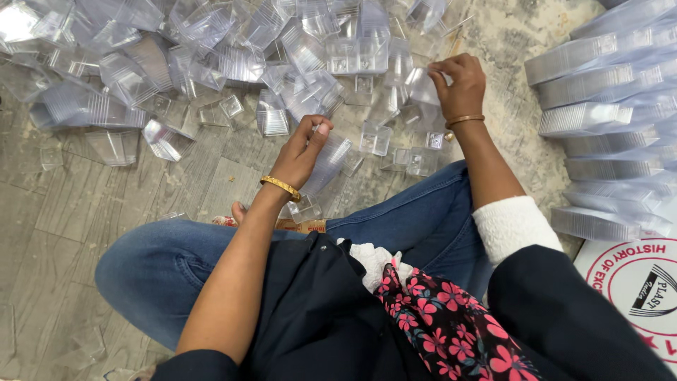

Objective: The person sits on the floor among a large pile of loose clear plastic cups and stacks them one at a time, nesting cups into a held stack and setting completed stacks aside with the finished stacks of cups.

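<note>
Stacking clear cups on the floor
Left hand gripping nested cup stack, wrist bent; right hand fingers pinched on one clear cup w/ arm stretched out.

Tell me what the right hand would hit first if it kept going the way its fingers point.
The right hand points up-left; first it would likely meet the loose clear plastic cup at its fingertips, then the pile of clear cups. Depth is unclear.

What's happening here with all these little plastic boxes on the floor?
A person sits on the floor by a loose pile of clear plastic containers. The left hand holds a nested stack of containers. The right hand pinches a single container from the pile. Long, neat stacks lie at the right.
</note>
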